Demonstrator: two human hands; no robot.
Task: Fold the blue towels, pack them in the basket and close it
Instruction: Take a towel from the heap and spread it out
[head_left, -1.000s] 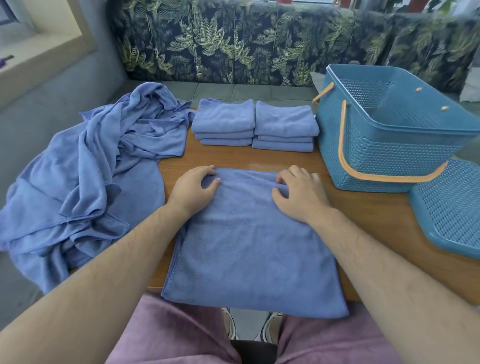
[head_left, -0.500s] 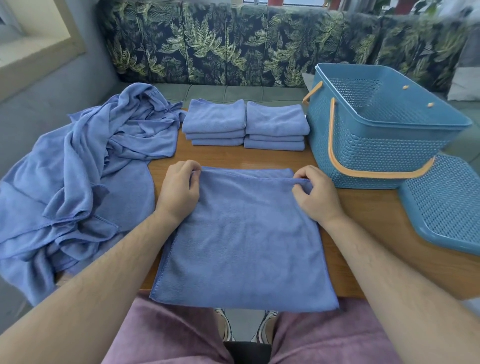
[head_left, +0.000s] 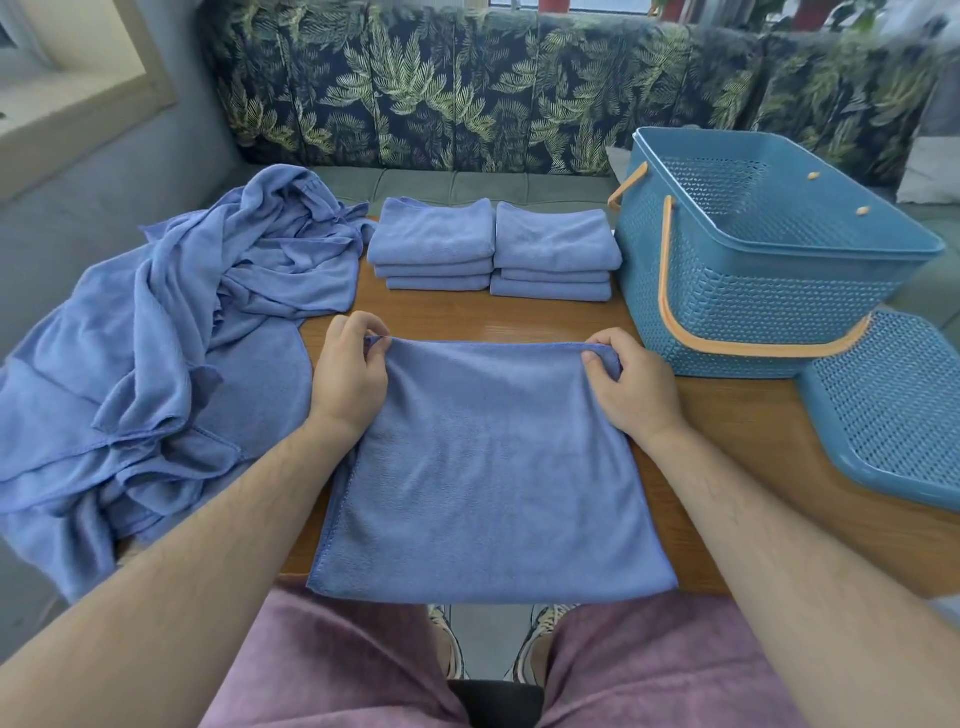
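One flat blue microfibre towel (head_left: 488, 467) is lying at the brown wooden table's (head_left: 753, 415) near edge; the left hand (head_left: 348, 379) and right hand (head_left: 634, 384) are each pinching a far corner; two three-towel folded stacks (head_left: 434, 244) (head_left: 553, 249) are sitting beyond; one open blue plastic basket (head_left: 753, 291) is standing rightward.

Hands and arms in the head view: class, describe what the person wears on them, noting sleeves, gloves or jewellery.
Both the left hand and right hand are bare: no gloves, rings or watch show. The forearms are uncovered and lightly haired, with no sleeve in view. Mauve shorts cover the lap.
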